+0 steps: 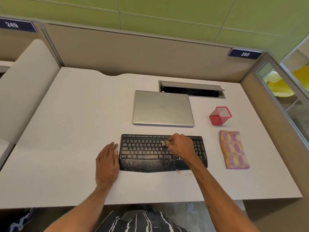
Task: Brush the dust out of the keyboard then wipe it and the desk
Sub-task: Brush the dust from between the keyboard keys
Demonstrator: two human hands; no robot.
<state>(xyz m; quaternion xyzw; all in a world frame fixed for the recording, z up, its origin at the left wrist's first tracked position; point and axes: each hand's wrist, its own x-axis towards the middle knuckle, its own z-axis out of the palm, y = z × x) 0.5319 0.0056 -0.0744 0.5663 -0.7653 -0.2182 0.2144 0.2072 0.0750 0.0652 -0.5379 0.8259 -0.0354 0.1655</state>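
The right hand (179,146) pinches a small, light brush (164,143) on the rigid wireless keyboard (143,151); the left hand (107,162) lies flat, steadying its edge.

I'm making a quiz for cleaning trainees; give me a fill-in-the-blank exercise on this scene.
1. The silver laptop behind the dusty black keyboard is ____.
2. The right hand grips a small pale ____ over the keys.
3. The left hand rests flat on the white ____.
Missing: closed; brush; desk.
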